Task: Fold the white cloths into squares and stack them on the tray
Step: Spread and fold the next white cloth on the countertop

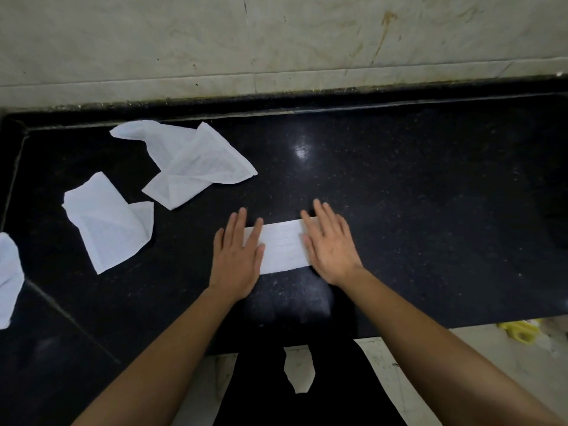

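- Both palms down: left hand [238, 256] covers the left end of the folded cloth [284, 245], and right hand [330, 247] covers the right end.
- The fingers [240, 224] are straight and spread on both sides. They hold nothing and only press flat.
- The cloth lies as a long white strip across the dark tabletop [430, 195], close to the front edge, with its middle showing between my hands.
- It's a strip and not a square yet, so I reckon it needs at least one more fold, end over end.
- Watch the glossy stone. If one palm pushes sideways harder than the other, the strip could slide or skew and the layers would shear out of line.
- If I lift one end with nothing pinning the other, the under-layers may spring open.
- Three more cloths wait on the left: a crumpled cloth [196, 161] at the back, a half-rolled cloth [107, 222] nearer, and an edge cloth [9, 278] cut off by the frame.
- The tray isn't in view, so I'd be carrying the square somewhere I can't see, and a loose carry could undo the fold.
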### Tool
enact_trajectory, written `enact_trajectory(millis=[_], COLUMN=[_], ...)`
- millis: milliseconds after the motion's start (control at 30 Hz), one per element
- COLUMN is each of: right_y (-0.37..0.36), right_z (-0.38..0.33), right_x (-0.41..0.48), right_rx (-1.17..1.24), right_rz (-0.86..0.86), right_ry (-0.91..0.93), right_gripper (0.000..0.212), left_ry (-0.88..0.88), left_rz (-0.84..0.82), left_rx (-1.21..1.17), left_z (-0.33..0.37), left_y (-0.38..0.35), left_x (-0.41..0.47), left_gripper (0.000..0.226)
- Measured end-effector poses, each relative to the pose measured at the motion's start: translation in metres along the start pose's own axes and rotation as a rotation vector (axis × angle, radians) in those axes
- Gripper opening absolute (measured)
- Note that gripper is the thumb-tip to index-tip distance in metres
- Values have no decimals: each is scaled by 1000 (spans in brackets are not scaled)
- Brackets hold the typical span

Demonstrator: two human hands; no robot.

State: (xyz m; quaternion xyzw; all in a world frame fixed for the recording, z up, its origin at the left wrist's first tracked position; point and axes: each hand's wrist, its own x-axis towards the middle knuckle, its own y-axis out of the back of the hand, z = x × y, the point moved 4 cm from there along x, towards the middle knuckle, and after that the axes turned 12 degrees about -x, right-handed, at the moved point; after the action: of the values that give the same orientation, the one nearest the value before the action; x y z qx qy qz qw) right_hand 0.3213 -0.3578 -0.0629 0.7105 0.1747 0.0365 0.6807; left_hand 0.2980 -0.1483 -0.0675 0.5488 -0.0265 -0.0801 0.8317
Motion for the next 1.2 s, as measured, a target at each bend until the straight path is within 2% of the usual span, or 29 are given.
enact_trajectory(millis=[133, 367, 433, 533, 567, 633, 700, 800, 867, 967, 1067, 1200], right_y=[-31, -32, -21, 4, 10, 12, 14, 18, 17, 14, 6, 9], right_z=[-8, 1, 7, 32, 40, 51, 53, 51, 51, 51, 51, 46], right_x=[1, 1, -3, -17, -21, -22, -18, -13, -11, -12, -17, -22], right_rx=[-184, -215, -105, 118, 173, 264, 278, 353, 420, 594, 898, 1159], right_rz=[-117, -188, -182, 29, 37, -106, -280, -434, -467, -426, -387, -483], right_ry=[85, 110, 38, -275, -372, -506, -554, -597, -632, -720, -842, -911], right_gripper=[67, 70, 73, 63, 57, 48, 42, 30, 20, 13, 10, 18], left_ry=[-39, -1, 0, -41, -79, -172, -229, -234, -235, -233, -219, -215], left_rz=[-191, -280, -298, -275, -271, -294, -351, -421, -440, -446, -450, -449], left_rx=[99, 129, 130, 110, 97, 103, 135, 182, 192, 187, 185, 181], left_z=[-15, -20, -18, -8, -2, 11, 18, 15, 13, 15, 16, 16], left_y=[-28, -30, -27, -16, -14, -14, -20, -28, -30, -30, -30, -29], left_x=[-9, -11, -11, -6, -3, 6, 15, 21, 22, 22, 22, 22], left_gripper=[64, 68, 70, 75, 76, 80, 86, 93, 95, 98, 100, 101])
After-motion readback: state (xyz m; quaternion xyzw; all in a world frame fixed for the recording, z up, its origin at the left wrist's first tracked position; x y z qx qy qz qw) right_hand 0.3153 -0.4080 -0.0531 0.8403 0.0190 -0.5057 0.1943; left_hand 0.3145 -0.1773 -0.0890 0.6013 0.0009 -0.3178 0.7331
